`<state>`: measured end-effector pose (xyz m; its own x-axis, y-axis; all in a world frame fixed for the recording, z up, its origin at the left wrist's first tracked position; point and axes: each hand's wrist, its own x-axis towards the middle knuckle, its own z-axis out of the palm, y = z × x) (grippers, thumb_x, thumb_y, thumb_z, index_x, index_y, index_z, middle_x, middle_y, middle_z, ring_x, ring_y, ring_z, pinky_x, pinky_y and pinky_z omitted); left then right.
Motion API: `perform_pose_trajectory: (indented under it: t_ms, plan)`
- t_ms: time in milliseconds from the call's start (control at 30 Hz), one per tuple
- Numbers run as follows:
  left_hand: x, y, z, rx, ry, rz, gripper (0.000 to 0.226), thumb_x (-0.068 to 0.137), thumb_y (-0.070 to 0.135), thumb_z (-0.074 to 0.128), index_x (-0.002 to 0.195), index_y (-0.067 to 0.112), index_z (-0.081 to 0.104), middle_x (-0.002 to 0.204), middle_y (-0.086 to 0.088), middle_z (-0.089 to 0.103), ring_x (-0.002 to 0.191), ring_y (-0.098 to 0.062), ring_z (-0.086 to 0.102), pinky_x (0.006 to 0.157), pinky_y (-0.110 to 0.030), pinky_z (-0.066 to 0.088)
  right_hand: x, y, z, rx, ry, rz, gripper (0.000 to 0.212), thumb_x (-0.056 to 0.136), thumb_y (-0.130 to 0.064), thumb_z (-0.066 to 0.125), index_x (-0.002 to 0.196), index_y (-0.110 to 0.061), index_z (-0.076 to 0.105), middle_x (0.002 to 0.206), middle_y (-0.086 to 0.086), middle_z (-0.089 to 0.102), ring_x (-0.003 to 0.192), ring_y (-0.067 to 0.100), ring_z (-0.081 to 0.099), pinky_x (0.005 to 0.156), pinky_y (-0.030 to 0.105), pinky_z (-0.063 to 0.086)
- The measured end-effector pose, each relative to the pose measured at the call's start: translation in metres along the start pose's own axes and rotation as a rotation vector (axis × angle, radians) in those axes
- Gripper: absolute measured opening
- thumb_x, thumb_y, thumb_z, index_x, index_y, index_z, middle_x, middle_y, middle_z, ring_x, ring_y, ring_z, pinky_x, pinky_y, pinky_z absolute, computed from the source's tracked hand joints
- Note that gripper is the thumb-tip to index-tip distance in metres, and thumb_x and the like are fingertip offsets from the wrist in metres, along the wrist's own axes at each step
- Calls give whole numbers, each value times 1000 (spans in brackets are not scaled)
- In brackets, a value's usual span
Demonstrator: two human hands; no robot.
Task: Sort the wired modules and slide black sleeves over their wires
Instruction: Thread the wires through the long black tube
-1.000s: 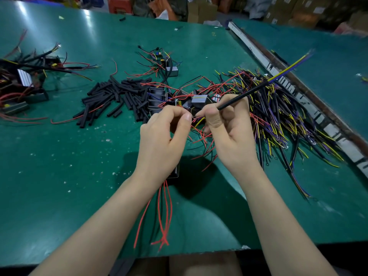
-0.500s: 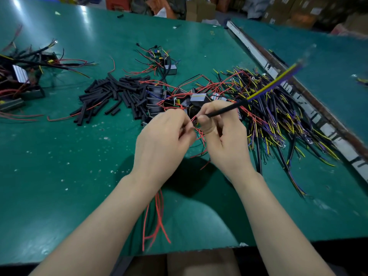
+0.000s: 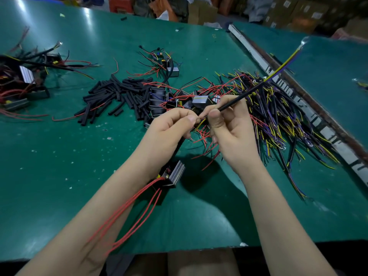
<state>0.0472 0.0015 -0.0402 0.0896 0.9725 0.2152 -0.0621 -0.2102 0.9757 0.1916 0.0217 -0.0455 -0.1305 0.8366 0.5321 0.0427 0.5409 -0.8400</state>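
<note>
**Green matte surface, wires and sleeves at mid-frame**

Green and lightly scuffed, the surface carries everything. At the far left edge of the frame lies a tangle of finished modules, ribbed grey metal blocks with red and black leads trailing off them. Right of that, in the upper middle, sits a loose heap of black sleeves, short matte tubes lying at all angles, with a stray red wire running under the heap. Just beyond it, one small grey module lies alone with thin red, black and yellow leads fanned out.

At centre frame the left hand has its thumb and forefinger pinched on fine wire ends; below its wrist hangs a ribbed metal module, its long red wires draping down across the forearm toward the lower left. Behind the hands a cluster of unsorted modules rests on the surface, tangled in red leads.

The right hand grips a slim black sleeve between thumb and fingers; the sleeve is already on a yellow-and-purple wire pair that juts up toward the upper right. Farther right spreads a large pile of sleeved wires, yellow, purple and black. A pale worn strip runs diagonally along the surface's right edge.
</note>
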Motion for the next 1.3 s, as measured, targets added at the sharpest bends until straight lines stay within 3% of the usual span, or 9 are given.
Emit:
perform_pose_trajectory:
  t_ms: [67,167,267,500,600,733,867,1100,1300]
  plan:
    - [2,-2,3,-79,77,-54,21,96,9,48,80,16,59,56,14,47,60,-5,42,65,-17,38,-1,1,2,-42,13,11,13,93,-16,51,94,-27,43,90,14,61,66,2,54,68,23,41]
    - [2,-7,7,-66,168,-48,21,96,8,48,78,16,58,55,13,46,57,-2,43,60,-12,38,-4,4,5,-131,18,-1,15,93,-20,54,93,-31,45,86,2,62,79,32,59,76,45,48]
    - [1,-9,8,3,224,15,19,96,10,51,79,17,58,58,11,47,56,-1,42,57,-11,37,-5,5,7,-172,40,-9,15,92,-24,58,91,-34,47,77,-4,60,74,40,54,71,52,46]
    - [-4,-13,6,376,283,227,14,91,26,59,80,33,58,67,10,61,60,-6,49,60,-23,39,-5,3,7,-155,113,-42,16,91,-24,61,91,-36,50,77,-18,60,73,31,55,68,49,45]
    - [-4,-13,5,473,274,270,7,88,27,58,82,26,61,69,14,62,64,0,53,62,-19,41,-5,4,7,-201,96,-60,15,91,-28,61,91,-37,48,77,-18,60,68,35,52,64,52,45]
    - [-4,-14,6,580,317,281,14,87,27,57,81,17,63,69,9,62,67,-9,56,66,-31,44,-5,7,8,-192,59,-57,13,90,-33,60,93,-36,48,79,-15,62,69,41,53,65,54,46]
    - [-5,-14,7,602,352,256,15,85,28,57,77,16,61,63,4,60,61,-12,51,62,-33,40,-5,6,5,-201,-7,-47,15,93,-25,58,94,-35,46,82,-5,63,72,41,54,70,55,46]
    - [-2,-12,5,773,199,230,12,77,27,57,73,16,58,54,6,44,58,-16,42,56,-32,37,-10,5,1,-566,-45,-112,6,96,-34,49,99,-30,46,88,-7,62,74,24,57,67,46,49]
    - [-1,-5,-4,819,5,306,14,77,22,55,79,13,67,62,4,56,65,-18,52,66,-37,46,-7,6,-2,-455,-87,-52,9,96,-27,48,97,-36,43,83,-7,63,71,22,57,66,31,47]
